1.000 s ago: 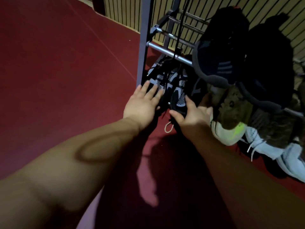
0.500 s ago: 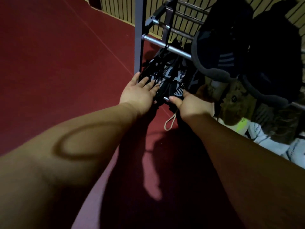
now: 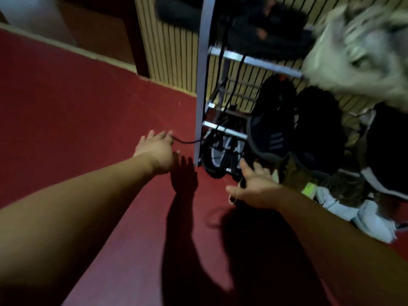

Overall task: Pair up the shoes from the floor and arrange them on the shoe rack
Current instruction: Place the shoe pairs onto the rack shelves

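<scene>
Since the mesh sneakers sit lengthwise in the shoe rack bottom tier, ahead-right, the spread-open right hand is nearer. The left hand looks loose, with a lace at its fingertips.

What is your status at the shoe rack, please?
Left hand open, fingertips at black lace. Right hand open, beside mesh pair. Mesh pair sits low in rack. Lace trails out past rack post onto floor.

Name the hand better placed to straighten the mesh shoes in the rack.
Right: the right hand hovers open beside the mesh shoes; the left hand is out past the rack post.
</scene>
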